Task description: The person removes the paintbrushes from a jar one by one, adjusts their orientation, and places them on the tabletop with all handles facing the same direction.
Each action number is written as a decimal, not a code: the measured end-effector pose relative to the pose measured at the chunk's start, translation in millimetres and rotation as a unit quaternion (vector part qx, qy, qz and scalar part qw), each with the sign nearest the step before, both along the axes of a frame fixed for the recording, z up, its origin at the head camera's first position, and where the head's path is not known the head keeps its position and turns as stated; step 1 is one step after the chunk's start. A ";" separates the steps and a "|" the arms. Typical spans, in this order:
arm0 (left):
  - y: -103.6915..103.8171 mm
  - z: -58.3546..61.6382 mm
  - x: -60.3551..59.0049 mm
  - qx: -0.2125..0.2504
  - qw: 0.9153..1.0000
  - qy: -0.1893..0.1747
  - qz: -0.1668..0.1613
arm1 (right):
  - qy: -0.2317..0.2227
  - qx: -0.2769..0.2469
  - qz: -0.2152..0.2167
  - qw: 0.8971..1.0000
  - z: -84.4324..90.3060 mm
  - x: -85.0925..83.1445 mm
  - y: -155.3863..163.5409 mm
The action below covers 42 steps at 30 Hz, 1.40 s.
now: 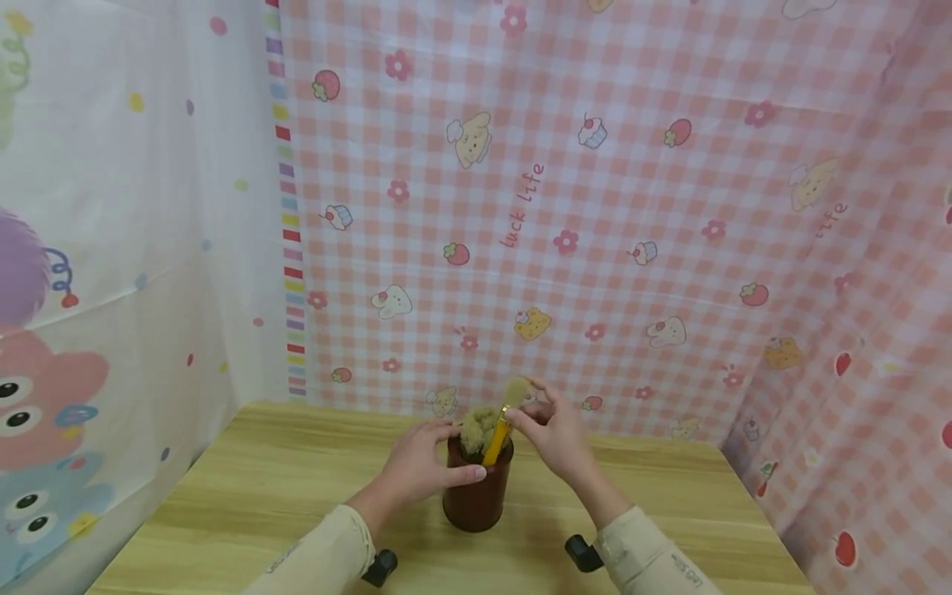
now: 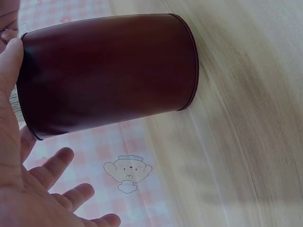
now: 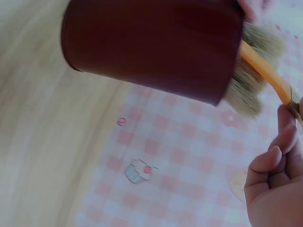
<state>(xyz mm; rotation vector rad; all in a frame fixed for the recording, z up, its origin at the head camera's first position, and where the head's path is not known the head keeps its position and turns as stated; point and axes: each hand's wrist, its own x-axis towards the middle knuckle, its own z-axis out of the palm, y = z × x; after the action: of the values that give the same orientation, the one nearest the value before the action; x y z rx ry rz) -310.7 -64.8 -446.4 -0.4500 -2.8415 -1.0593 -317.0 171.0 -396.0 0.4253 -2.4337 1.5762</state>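
Dark red-brown, one round cup (image 1: 478, 496) is standing upright on the wooden table (image 1: 223, 496), near its middle, and it is the only container showing from the head view. Inside it, tan bristle heads of brushes (image 1: 476, 428) are bunching together; their number cannot be told. One yellow-handled brush (image 1: 498, 438) is leaning out of the cup, and the right hand (image 1: 554, 434) is pinching it near the ferrule with curled fingers. The left hand (image 1: 420, 463) is wrapping around the cup's rim, thumb lying across the front wall. Two cream sleeves are reaching in from below. Pink checked cloth (image 1: 632, 207) is hanging behind the table. From the left wrist, the cup (image 2: 109, 73) is filling the upper frame, the left hand's thumb (image 2: 9, 61) pressing its rim while the other fingers (image 2: 57, 163) are spreading loosely. From the right wrist, the cup (image 3: 151, 47) is showing with bristles (image 3: 246, 92) poking out, and the right hand's curled fingers (image 3: 279, 142) are clamping the orange-yellow handle (image 3: 265, 71).
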 end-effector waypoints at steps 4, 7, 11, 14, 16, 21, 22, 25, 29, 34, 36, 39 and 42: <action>-0.8 0.4 0.9 -0.002 1.000 0.001 0.001 | 0.053 -0.028 -0.017 0.998 14.4 -2.4 8.1; -1.3 0.8 1.6 -0.001 1.000 -0.002 0.002 | 0.056 -0.059 -0.036 0.996 24.4 -4.7 20.4; -1.7 0.9 1.2 -0.001 1.000 -0.015 0.006 | -0.005 -0.088 -0.065 0.994 30.0 -8.6 44.5; -2.1 0.8 0.7 -0.006 1.000 -0.023 0.010 | -0.060 -0.086 -0.075 0.992 23.7 -10.8 63.3; -2.4 1.4 0.8 -0.007 1.000 -0.025 0.011 | -0.097 -0.077 -0.076 0.989 14.2 -11.6 73.5; -2.6 2.0 2.0 -0.005 1.000 -0.024 0.003 | -0.169 -0.004 -0.065 0.984 -28.0 -10.7 89.0; -2.7 1.6 2.1 -0.005 1.000 -0.023 -0.001 | -0.180 0.013 -0.055 0.982 -38.5 -9.8 90.2; -3.1 0.8 2.9 -0.007 1.000 -0.014 -0.012 | -0.215 0.043 -0.008 0.976 -66.2 -6.1 89.0; -4.1 -0.7 3.6 -0.003 1.000 -0.006 -0.022 | -0.237 0.065 0.064 0.967 -88.4 -3.0 82.4; -4.7 -1.6 4.6 0.014 0.999 -0.030 -0.025 | -0.244 0.070 0.118 0.960 -99.6 -5.4 74.1; -4.3 -2.0 4.4 0.018 0.999 -0.042 -0.022 | -0.245 0.078 0.117 0.959 -102.5 -7.2 71.1; -3.6 -2.4 3.6 0.022 0.998 -0.049 -0.019 | -0.230 0.101 0.101 0.963 -105.8 -8.9 66.9; -3.1 -1.9 3.1 0.025 0.998 -0.055 -0.015 | -0.215 0.124 0.092 0.964 -108.2 -10.4 64.1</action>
<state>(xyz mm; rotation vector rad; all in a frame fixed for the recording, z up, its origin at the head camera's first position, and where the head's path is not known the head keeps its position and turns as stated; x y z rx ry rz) -307.6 -68.0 -448.3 -0.4439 -2.9033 -1.1937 -327.4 235.1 -504.2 0.3921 -3.0205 1.5722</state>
